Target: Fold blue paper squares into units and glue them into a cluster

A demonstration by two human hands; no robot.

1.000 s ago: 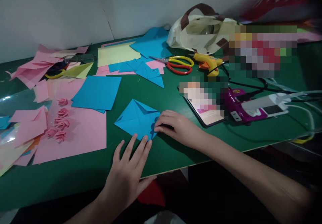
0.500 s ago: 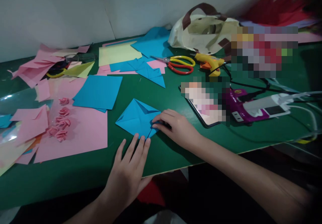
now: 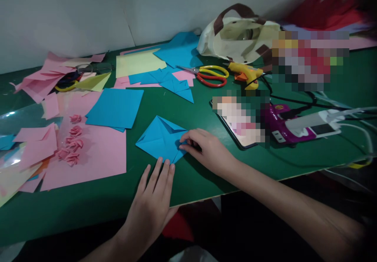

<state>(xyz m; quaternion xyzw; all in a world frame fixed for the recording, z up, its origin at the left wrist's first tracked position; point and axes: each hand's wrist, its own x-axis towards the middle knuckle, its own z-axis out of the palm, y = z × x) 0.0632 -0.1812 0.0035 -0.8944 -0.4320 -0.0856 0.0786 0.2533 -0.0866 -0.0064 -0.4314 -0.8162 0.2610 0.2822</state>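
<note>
A partly folded sheet of blue origami paper lies on the green table, its corners turned in toward the middle. My right hand pinches its right corner between thumb and fingers, which cover that corner. Flat on the table, my left hand has its fingers stretched out, the tips touching the paper's lower edge. Up and to the left is a stack of blue paper squares, overlapping a large pink sheet. Several folded pink paper roses sit on that sheet.
Scissors with red and yellow handles lie beside a yellow glue gun. A phone rests right of my work. Beyond it a purple power strip trails cables. A cream bag stands behind; pink scraps cover the left.
Both hands stay nearly in place at the blue paper. The flap by the right fingertips lies slightly flatter, and the gap seen beside it has narrowed.
</note>
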